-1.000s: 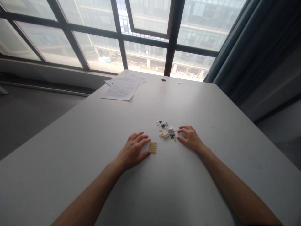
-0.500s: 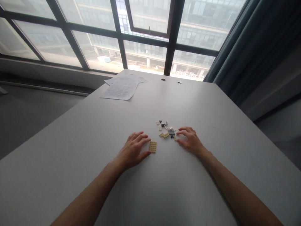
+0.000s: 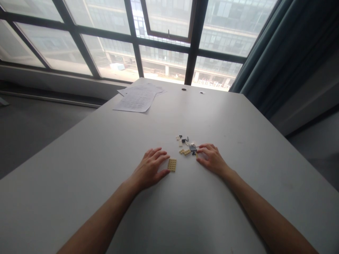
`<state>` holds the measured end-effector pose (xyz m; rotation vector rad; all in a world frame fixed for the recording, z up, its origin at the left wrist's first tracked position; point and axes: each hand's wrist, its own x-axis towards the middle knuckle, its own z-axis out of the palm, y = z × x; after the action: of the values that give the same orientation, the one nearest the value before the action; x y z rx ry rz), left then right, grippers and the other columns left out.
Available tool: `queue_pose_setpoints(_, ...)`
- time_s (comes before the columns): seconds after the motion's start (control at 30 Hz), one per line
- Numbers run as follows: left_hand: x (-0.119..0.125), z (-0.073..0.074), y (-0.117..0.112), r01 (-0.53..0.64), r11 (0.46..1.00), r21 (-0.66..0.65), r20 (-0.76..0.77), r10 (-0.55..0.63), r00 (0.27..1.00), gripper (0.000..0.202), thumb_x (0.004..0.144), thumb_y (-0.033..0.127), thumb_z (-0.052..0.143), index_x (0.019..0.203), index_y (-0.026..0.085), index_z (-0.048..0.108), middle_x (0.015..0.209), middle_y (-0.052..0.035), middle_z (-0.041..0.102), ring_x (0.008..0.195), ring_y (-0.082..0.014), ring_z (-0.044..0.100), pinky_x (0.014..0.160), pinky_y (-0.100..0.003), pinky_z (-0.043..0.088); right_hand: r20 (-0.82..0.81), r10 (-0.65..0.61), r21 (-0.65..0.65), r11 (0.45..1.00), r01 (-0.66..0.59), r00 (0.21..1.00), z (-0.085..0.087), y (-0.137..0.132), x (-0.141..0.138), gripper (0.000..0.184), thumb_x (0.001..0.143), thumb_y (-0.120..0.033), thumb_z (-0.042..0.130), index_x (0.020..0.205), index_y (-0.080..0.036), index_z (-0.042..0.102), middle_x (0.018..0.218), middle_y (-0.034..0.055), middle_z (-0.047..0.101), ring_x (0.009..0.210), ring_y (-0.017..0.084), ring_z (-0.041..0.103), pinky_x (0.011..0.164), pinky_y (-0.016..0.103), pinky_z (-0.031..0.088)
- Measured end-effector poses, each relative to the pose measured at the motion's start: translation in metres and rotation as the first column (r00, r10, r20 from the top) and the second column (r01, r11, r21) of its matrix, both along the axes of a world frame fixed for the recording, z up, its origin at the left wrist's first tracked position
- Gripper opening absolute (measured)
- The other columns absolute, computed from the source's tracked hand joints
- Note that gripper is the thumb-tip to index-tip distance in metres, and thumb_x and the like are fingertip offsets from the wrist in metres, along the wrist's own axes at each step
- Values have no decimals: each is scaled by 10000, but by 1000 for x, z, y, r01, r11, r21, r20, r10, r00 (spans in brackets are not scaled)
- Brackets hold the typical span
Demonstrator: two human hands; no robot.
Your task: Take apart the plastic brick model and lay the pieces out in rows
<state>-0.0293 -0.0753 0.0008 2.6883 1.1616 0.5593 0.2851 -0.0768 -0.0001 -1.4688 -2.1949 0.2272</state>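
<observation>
My left hand [image 3: 150, 168] lies flat on the grey table [image 3: 169, 211], fingers spread, with index finger and thumb bracketing a tan studded plate [image 3: 172, 164]. Just beyond lies a small heap of toy bricks [image 3: 187, 145], tan, grey and dark. My right hand [image 3: 210, 158] rests at the heap's right edge, fingers curved and apart, fingertips touching the nearest grey piece. Neither hand holds anything.
A loose stack of printed papers [image 3: 139, 97] lies at the table's far left corner. Two small round holes [image 3: 184, 89] sit near the far edge. A large window stands behind the table, and a dark curtain [image 3: 286, 46] hangs at the right.
My right hand has slid a little left toward the brick heap, its fingertips now at the nearest pieces. The left hand has not moved.
</observation>
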Motion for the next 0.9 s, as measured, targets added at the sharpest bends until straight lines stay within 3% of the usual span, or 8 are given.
queue_pose_setpoints(0.43, 0, 1, 0, 10, 1000, 4, 13, -10, 1000, 443, 836, 424, 587, 1235, 233, 552, 1272, -96, 562, 1300, -310, 384, 1090, -525, 262, -3, 37, 53, 998, -37, 999, 3, -11, -9, 152, 840, -270, 639, 989, -249, 661, 1166, 72, 616, 1153, 261, 488, 967, 451, 375)
queue_pose_setpoints(0.53, 0, 0, 1, 8, 1000, 12, 27, -8, 1000, 444, 830, 421, 595, 1232, 239, 556, 1267, -96, 565, 1300, -309, 386, 1091, -523, 263, -62, 63, 73, 996, -59, 996, 5, -17, -15, 144, 836, -277, 649, 977, -254, 665, 1153, 74, 628, 1160, 267, 489, 977, 453, 367)
queue_pose_setpoints(0.63, 0, 0, 1, 1, 1000, 11, 25, -1, 1000, 442, 829, 423, 596, 1229, 239, 557, 1268, -91, 564, 1300, -305, 387, 1092, -517, 263, -236, 77, 33, 997, -71, 969, 8, -20, -22, 143, 822, -330, 668, 941, -252, 679, 1127, 75, 641, 1147, 270, 503, 1002, 464, 348)
queue_pose_setpoints(0.7, 0, 0, 1, -1, 1000, 9, 16, 1, 1000, 443, 832, 430, 592, 1229, 237, 553, 1274, -90, 561, 1300, -305, 385, 1094, -517, 258, -471, 35, -80, 993, -83, 882, 10, -22, -27, 195, 819, -407, 659, 923, -245, 685, 1110, 74, 647, 1111, 260, 534, 988, 448, 376)
queue_pose_setpoints(0.8, 0, 0, 1, -1, 1000, 6, 5, 1, 1000, 439, 839, 436, 583, 1230, 237, 549, 1283, -88, 557, 1307, -306, 374, 1095, -519, 251, -813, -194, -330, 930, -160, 549, 12, -24, -34, 325, 806, -529, 627, 927, -232, 681, 1063, 70, 668, 1022, 237, 595, 882, 399, 461)
queue_pose_setpoints(0.87, 0, 0, 0, 0, 1000, 4, 6, 0, 1000, 438, 842, 433, 579, 1232, 235, 547, 1282, -87, 559, 1308, -305, 373, 1094, -516, 255, -884, -331, -420, 873, -248, 331, 13, -25, -37, 372, 777, -566, 641, 923, -227, 683, 1043, 70, 678, 1005, 228, 609, 832, 369, 483)
queue_pose_setpoints(0.9, 0, 1, 0, 0, 1000, 4, 8, 0, 1000, 438, 843, 432, 579, 1232, 233, 547, 1280, -87, 560, 1307, -304, 376, 1093, -514, 258, -891, -365, -436, 854, -283, 271, 14, -26, -38, 380, 762, -571, 655, 916, -225, 686, 1041, 71, 679, 1009, 225, 608, 825, 358, 485)
